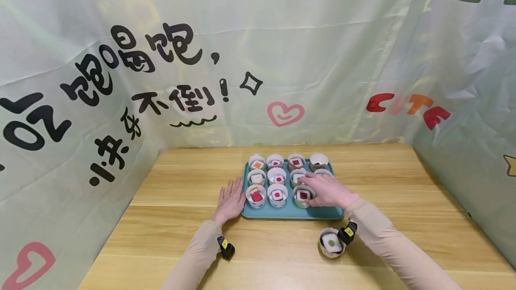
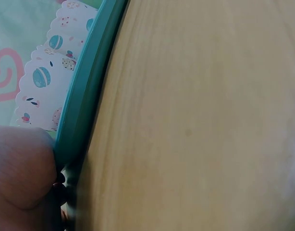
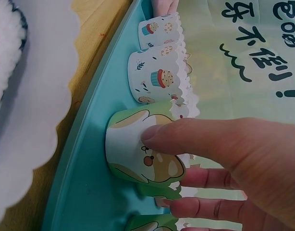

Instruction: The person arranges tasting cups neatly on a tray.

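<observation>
My right hand (image 1: 328,189) holds a green paper baking cup (image 3: 145,144) in the tray's front row, its thumb against the dog-face print and its fingers beyond the rim. Inside that cup sits a white toy sushi piece with a dark red centre (image 1: 303,195). The cup stands on the blue-green tray (image 1: 258,212), among rows of similar cups. Flat on the table at the tray's left edge rests my left hand (image 1: 230,201), fingers straight, its side touching the rim. The left wrist view shows part of this hand (image 2: 22,173) by the tray edge.
One more paper cup (image 1: 332,242), holding a white piece with a green round centre, stands on the wooden table (image 1: 177,236) in front of the tray, under my right wrist. Printed cloth (image 1: 342,57) hangs behind and at both sides of the table.
</observation>
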`<action>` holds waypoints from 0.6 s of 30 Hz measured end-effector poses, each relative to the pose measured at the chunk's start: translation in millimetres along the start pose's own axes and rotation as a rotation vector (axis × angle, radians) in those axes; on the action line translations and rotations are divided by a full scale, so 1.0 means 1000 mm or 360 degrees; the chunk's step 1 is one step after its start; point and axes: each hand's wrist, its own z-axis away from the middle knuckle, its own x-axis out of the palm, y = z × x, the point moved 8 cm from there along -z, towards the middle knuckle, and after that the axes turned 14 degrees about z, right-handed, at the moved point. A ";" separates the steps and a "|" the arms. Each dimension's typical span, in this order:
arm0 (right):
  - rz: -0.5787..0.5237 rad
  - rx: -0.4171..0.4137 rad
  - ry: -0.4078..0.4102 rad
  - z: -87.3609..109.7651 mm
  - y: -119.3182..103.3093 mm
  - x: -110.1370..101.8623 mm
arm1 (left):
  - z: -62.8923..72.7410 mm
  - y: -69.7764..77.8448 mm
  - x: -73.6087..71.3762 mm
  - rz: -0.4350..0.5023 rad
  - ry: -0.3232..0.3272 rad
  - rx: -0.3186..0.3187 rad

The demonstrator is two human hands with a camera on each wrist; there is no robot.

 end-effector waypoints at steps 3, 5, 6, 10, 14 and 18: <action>0.0002 0.0009 -0.0003 0.000 0.000 0.000 | 0.001 0.001 -0.001 -0.0001 0.0001 0.0001; 0.0000 0.0012 -0.0001 0.000 0.000 0.000 | 0.001 0.001 -0.001 0.0002 0.0002 0.0001; 0.0001 0.0012 0.0001 0.000 0.000 0.000 | 0.000 0.001 0.000 0.0002 0.0001 0.0000; -0.0001 0.0015 0.0011 0.000 0.001 0.000 | 0.000 0.000 0.000 0.0006 -0.0002 -0.0007; -0.0003 0.0014 0.0011 0.000 0.001 0.000 | 0.001 0.001 -0.001 0.0006 -0.0003 -0.0009; -0.0007 0.0010 0.0012 0.000 0.001 0.000 | 0.000 0.001 0.000 0.0004 -0.0004 -0.0010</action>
